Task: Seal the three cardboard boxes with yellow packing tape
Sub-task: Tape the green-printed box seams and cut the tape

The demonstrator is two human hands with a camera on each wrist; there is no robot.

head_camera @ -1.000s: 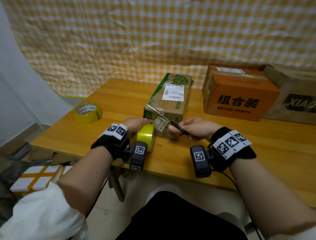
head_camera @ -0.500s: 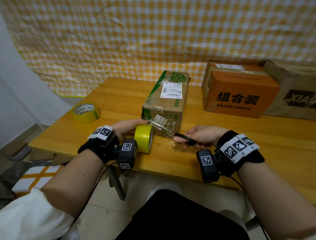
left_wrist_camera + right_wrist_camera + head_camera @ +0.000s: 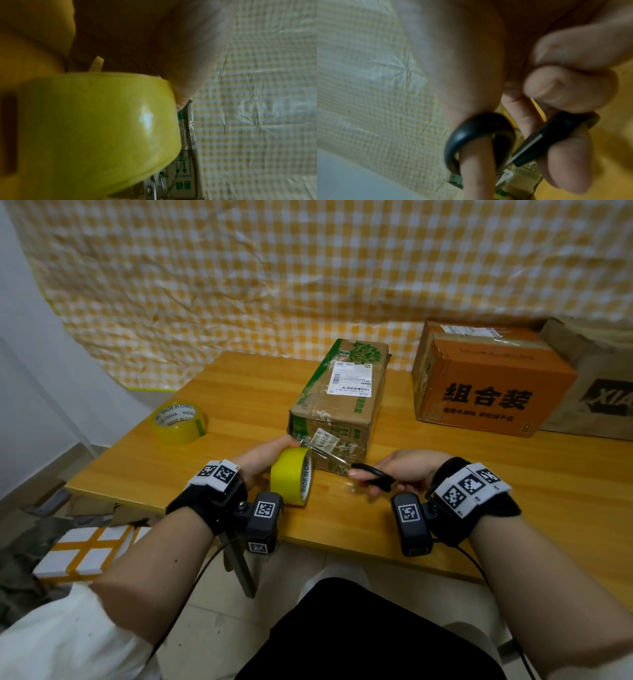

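Yellow tape roll (image 3: 291, 475) is standing on edge on the bench (image 3: 513, 491), pressed right up against the near end of the green box (image 3: 337, 405). Your left hand (image 3: 263, 457) is wrapped around the far side of it, fingers curled over the roll. That makes sense to me: keeping the roll hard by the box keeps whatever strip runs to the cardboard short and taut, so the blades have something firm to bite. I can't actually make out the strip itself, it's too glossy and small here.

Your right hand (image 3: 400, 470) has its fingers through the black loops of the scissors (image 3: 346, 462), and the blades point left across the box face toward the top of the roll. From the right wrist view the loops sit a bit apart, so my guess is the blades are partly open for a snip, but I can't tell for sure.

The green box lies lengthwise away from you, so its short end faces you, which is handy for cutting at the edge. The orange box (image 3: 489, 385) and the brown box (image 3: 596, 398) wait at the back right, touching each other, well clear of your hands. I see no yellow tape on either yet.

A clear roll (image 3: 178, 422) lies flat off to the left, out of the way.
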